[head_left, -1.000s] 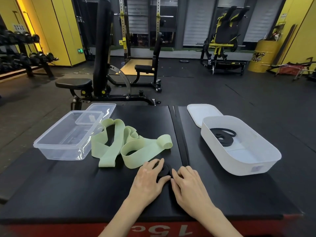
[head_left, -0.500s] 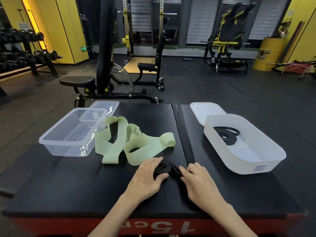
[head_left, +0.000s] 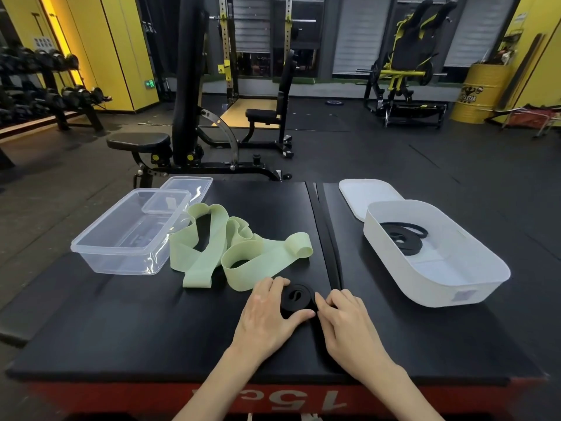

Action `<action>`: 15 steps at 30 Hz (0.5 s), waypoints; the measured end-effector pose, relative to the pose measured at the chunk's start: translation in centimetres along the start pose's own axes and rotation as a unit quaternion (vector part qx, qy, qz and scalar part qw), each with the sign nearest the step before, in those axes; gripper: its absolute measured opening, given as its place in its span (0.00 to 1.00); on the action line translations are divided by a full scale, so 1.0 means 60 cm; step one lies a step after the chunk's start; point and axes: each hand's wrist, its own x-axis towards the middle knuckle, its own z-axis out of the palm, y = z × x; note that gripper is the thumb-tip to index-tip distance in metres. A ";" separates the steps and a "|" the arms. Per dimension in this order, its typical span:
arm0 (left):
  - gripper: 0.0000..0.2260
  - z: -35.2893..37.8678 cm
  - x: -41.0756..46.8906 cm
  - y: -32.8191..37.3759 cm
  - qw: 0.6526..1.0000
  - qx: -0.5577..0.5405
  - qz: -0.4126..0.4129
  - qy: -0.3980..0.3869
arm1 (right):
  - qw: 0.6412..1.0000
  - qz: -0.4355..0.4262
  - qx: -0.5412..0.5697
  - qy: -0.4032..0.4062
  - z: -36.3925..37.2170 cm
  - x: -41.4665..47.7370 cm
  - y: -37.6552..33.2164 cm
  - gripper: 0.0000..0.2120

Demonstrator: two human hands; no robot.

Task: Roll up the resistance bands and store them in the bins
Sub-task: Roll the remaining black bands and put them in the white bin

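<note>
Hands sit close together near the six o'clock edge of the black platform [head_left: 121,329]. Our left hand [head_left: 267,317] grips the black roll [head_left: 296,299], a resistance band wound into a flat coil that lies on the platform. The fingers wrap its far side at twelve o'clock and the thumb closes on its near side at six. Our right hand [head_left: 349,323] lies at three o'clock of the coil with bent fingers, the tips touching the coil's edge. We cannot tell whether they pinch a loose tail of the band or only press on it, as black on black hides the detail. At eleven o'clock from the roll, just beside our left fingers, the green band [head_left: 230,253] sprawls in loose loops, with its right end curled over. At ten o'clock the clear bin [head_left: 115,262] stands just beside the green band, and the clear lid [head_left: 188,189] lies flat behind it at its one o'clock corner. At two o'clock from the roll, well apart from our hands, the white bin [head_left: 440,287] holds a second black band [head_left: 403,238], loosely coiled in its far half. The white lid [head_left: 364,196] lies flat at that bin's eleven o'clock, partly hidden by its wall. Beyond the platform, at twelve o'clock, a bench [head_left: 182,117] stands on the floor.
</note>
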 end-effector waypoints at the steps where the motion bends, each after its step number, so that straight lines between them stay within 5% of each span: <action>1: 0.30 -0.001 -0.001 0.001 1.000 0.001 0.007 -0.006 | 1.000 0.003 0.001 0.002 0.000 -0.001 0.000 0.15; 15: 0.29 -0.036 0.008 -0.028 0.984 0.007 0.098 -0.145 | 1.000 0.017 0.017 -0.013 0.001 0.002 -0.004 0.14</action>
